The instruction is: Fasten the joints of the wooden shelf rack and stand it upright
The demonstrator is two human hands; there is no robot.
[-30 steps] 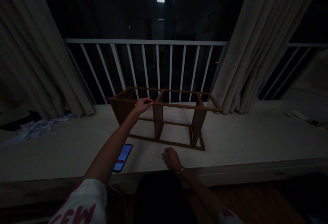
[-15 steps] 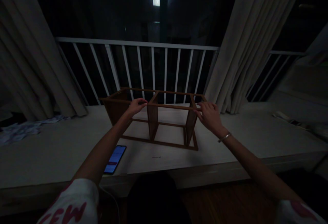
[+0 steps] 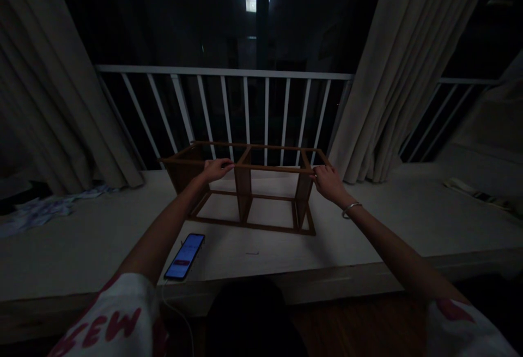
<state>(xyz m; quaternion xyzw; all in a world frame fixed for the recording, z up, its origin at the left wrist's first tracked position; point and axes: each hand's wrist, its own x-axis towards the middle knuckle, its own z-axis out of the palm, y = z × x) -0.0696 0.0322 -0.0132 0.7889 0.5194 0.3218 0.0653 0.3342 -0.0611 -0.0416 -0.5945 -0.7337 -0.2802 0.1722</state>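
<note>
We are steadying wooden frame [image 3: 265, 168] | left hand [image 3: 216, 169], right hand [image 3: 327, 182] — each grip clamped on top rail | shifting likely needs level pull.

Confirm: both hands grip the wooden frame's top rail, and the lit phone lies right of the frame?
Wrong on the phone: the head view shows the phone lying left of the wooden frame, near the left arm. The left hand and right hand do grip its top rail.
</note>
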